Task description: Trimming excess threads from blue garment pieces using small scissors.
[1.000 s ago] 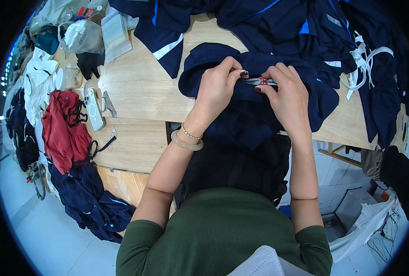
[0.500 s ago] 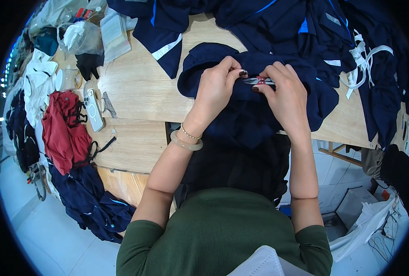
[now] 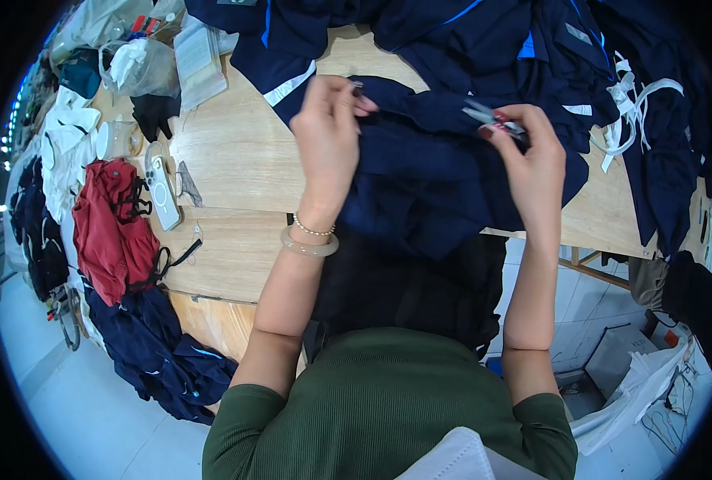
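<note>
A dark navy garment (image 3: 428, 180) lies bunched across the table edge in front of me. My right hand (image 3: 538, 156) holds a pair of small thread snips (image 3: 484, 116) with red wrapping around the middle, its blades pointing up and left over the garment. My left hand (image 3: 328, 132) is raised at the garment's left side, thumb and fingertips pinched together. Whatever lies between those fingertips is too small to make out. A dark fold in the cloth runs between the two hands.
More navy garments (image 3: 484, 48) with blue piping cover the table's far side. White straps (image 3: 632, 104) lie at the right. Along the left are a red garment (image 3: 116, 232), a phone (image 3: 162, 192), a clear jar (image 3: 116, 138) and plastic bags (image 3: 144, 68).
My hands have drawn apart: the left went left and slightly up, the right moved right with the snips. The snips now tilt up, off the cloth, and the fold lies uncovered.
</note>
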`<act>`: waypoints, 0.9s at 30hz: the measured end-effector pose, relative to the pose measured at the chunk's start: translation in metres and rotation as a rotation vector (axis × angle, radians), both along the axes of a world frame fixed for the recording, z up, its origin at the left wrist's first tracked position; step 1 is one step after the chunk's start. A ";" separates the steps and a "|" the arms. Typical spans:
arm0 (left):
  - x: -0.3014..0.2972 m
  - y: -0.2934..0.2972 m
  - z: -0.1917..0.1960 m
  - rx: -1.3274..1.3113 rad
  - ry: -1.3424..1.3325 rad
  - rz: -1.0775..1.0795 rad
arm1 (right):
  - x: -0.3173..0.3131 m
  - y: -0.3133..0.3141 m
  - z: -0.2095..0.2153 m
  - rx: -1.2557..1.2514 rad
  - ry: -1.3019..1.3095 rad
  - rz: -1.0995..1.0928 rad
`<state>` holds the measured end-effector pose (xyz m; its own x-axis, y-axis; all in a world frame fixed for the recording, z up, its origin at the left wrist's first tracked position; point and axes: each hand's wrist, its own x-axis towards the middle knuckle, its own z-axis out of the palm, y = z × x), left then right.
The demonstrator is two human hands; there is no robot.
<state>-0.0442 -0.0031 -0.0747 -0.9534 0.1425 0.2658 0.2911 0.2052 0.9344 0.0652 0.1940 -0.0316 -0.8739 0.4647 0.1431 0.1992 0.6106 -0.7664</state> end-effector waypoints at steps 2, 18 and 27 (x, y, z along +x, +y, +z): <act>-0.009 -0.014 0.011 -0.098 -0.057 0.110 | 0.003 0.010 -0.004 -0.218 -0.016 -0.073; 0.036 -0.004 0.009 -0.542 0.204 -0.520 | -0.002 -0.020 -0.034 -0.553 -0.116 0.155; 0.033 -0.005 0.022 -0.331 0.111 -0.519 | 0.007 -0.015 -0.006 -0.013 0.101 0.181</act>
<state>-0.0115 -0.0077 -0.0530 -0.7071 0.6714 0.2217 0.5219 0.2841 0.8043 0.0723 0.1793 -0.0377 -0.9248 0.3035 0.2294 0.0088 0.6197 -0.7848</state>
